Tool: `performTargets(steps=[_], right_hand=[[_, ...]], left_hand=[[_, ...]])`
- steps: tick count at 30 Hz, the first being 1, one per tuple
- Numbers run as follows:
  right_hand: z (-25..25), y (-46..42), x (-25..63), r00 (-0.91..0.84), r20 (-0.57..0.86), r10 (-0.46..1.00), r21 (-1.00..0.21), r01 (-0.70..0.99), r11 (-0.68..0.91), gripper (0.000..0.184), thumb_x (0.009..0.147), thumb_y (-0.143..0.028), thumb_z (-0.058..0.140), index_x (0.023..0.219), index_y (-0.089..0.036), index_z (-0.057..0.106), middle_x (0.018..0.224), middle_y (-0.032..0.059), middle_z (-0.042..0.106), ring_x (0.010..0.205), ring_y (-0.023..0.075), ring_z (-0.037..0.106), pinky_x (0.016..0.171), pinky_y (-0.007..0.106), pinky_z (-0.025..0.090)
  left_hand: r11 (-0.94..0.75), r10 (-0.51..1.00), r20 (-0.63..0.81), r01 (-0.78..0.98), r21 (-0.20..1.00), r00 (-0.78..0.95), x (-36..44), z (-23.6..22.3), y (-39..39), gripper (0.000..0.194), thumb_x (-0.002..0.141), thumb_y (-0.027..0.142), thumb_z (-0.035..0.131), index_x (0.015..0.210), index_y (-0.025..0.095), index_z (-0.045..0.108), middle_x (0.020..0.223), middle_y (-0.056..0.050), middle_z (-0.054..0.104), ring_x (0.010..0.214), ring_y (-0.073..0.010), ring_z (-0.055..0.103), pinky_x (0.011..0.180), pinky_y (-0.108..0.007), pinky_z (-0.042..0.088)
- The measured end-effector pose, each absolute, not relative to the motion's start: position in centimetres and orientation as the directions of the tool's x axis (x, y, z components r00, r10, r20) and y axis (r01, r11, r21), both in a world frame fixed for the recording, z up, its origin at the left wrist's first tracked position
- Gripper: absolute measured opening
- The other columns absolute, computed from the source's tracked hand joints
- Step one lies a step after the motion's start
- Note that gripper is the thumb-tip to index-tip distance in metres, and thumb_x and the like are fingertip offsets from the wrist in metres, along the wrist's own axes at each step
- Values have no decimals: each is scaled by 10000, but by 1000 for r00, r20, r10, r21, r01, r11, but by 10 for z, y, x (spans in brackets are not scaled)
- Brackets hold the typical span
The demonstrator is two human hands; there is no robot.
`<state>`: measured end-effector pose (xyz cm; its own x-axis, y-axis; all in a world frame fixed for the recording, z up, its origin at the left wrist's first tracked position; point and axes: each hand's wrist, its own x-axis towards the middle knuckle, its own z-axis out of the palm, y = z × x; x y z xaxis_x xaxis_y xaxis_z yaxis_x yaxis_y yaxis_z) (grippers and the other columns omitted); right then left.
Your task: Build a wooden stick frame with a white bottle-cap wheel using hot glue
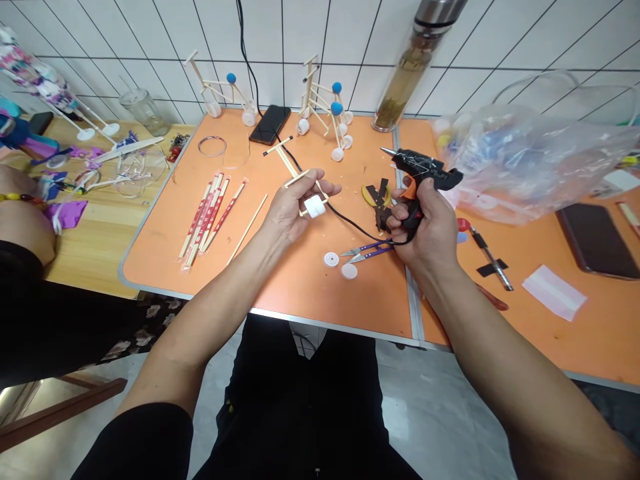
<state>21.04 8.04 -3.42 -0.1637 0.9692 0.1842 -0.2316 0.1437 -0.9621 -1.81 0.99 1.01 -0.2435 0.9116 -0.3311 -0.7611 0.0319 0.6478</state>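
My left hand [296, 207] is closed on a small model frame of wooden sticks [285, 160], which has a T-shaped bar with dark tips at its far end. A white wheel [315, 206] sits on the frame beside my fingers. In my right hand [425, 220] is a black glue gun [420, 170], its metal nozzle pointing left, away from the frame. My fingers wrap round its handle near the orange trigger [410, 189]. Below, on the orange table, lie two loose white discs [331, 259] and blue-handled thread snips [370, 252].
Wrapped chopsticks [205, 220] and a bare stick [249, 227] lie left. Finished-looking stick models [325, 107] with blue balls, a phone [271, 125] and a tall bottle [405, 73] stand or lie behind. A plastic bag [530, 160] is right. The glue gun's black cable [345, 217] crosses the table.
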Motion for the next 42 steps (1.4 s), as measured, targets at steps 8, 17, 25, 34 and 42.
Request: performTargets(steps=[8, 17, 25, 34, 42], right_hand=[[-33, 80, 209, -189, 240, 952, -960, -195, 203, 655, 945, -977, 693, 873, -337, 577, 732, 0, 681, 498, 184, 508, 399, 365, 354], [-42, 81, 207, -153, 249, 956, -955, -203, 216, 612, 971, -925, 722, 945, -321, 626, 901, 17, 770, 551, 174, 555, 408, 352, 422], [-32, 71, 200, -93, 162, 982, -955, -267, 132, 596, 940, -849, 834, 911, -289, 629, 912, 7, 781, 540, 116, 526, 400, 290, 425], [-17, 62, 194, -73, 96, 993, -960, -269, 73, 577, 972, -794, 835, 865, -281, 593, 851, -10, 758, 523, 103, 524, 394, 261, 418], [-26, 64, 201, -133, 231, 964, -956, -217, 199, 539, 966, -801, 841, 935, -306, 630, 865, -3, 755, 552, 138, 540, 424, 300, 445]], left_hand=[[28, 920, -307, -743, 669, -242, -18, 12, 9, 153, 1074, 327, 819, 1157, 199, 836, 806, -34, 863, 1074, -251, 921, 1204, -381, 642], [25, 914, -315, -740, 672, -255, -19, 11, 9, 145, 1061, 346, 837, 1122, 216, 842, 835, -36, 870, 1110, -250, 915, 1199, -370, 645], [2, 937, -244, -697, 717, -249, -21, 7, 10, 172, 1048, 369, 861, 1029, 205, 812, 780, -21, 842, 1050, -236, 913, 1144, -345, 669], [-23, 946, -187, -629, 777, -265, -24, 4, 11, 287, 1001, 451, 918, 979, 197, 786, 827, -39, 851, 1093, -253, 905, 1141, -370, 674], [-28, 943, -176, -595, 803, -283, -25, 2, 12, 358, 1002, 544, 900, 1070, 207, 802, 834, -40, 854, 1055, -267, 909, 1027, -377, 722]])
